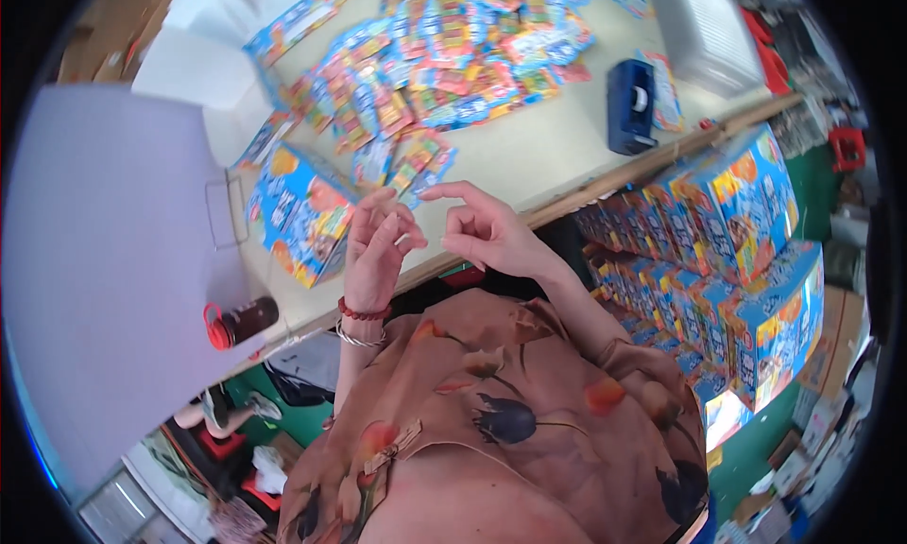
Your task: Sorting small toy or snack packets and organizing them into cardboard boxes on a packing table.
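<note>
My left hand [374,259] is raised just right of a blue printed carton [300,211], its fingers loosely bent and apart. A red bead bracelet and a pale bangle circle that wrist. My right hand [497,234] hovers beside it with the index finger stretched toward the left hand and the others curled. Nothing shows in either hand. Just beyond the fingertips, several small colourful packets [416,161] lie on the pale table [515,161]. Farther back spreads a heap of similar bright packets [453,48], somewhat blurred.
A dark blue tape dispenser [631,107] stands near the table's right edge, with stacked white plastic trays [710,34] beyond it. White sheets [203,67] lie at the back left. A dark bottle with a red lid [244,323] is at lower left. Blue cartons [746,204] are stacked at right.
</note>
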Demonstrator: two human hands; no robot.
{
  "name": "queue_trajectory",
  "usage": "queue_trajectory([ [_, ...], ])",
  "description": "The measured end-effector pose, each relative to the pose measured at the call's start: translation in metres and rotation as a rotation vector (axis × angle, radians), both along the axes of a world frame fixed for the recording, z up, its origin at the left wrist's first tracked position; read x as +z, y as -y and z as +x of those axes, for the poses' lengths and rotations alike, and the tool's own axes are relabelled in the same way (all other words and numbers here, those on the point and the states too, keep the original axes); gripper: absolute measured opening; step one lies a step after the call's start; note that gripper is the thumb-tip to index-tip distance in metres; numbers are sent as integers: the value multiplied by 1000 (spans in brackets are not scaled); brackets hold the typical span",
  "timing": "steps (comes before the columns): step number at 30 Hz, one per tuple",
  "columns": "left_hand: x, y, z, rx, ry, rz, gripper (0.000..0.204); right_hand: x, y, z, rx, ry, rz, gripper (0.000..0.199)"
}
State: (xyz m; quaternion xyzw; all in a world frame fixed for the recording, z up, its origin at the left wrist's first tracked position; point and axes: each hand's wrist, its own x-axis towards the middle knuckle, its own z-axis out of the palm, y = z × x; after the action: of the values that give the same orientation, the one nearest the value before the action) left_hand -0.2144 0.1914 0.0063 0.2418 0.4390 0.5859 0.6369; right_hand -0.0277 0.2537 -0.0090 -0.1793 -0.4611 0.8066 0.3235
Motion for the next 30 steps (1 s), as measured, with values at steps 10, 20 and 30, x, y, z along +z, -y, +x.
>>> queue_trajectory([
  [10,12,27,-51,273,-390,69,53,9,19,-69,271,186,98,34],
  [20,5,57,-55,504,-1031,201,37,26,29,-110,351,369,-118,24],
  [30,-13,81,-42,696,-814,294,37,-6,43,-113,428,221,-629,42],
])
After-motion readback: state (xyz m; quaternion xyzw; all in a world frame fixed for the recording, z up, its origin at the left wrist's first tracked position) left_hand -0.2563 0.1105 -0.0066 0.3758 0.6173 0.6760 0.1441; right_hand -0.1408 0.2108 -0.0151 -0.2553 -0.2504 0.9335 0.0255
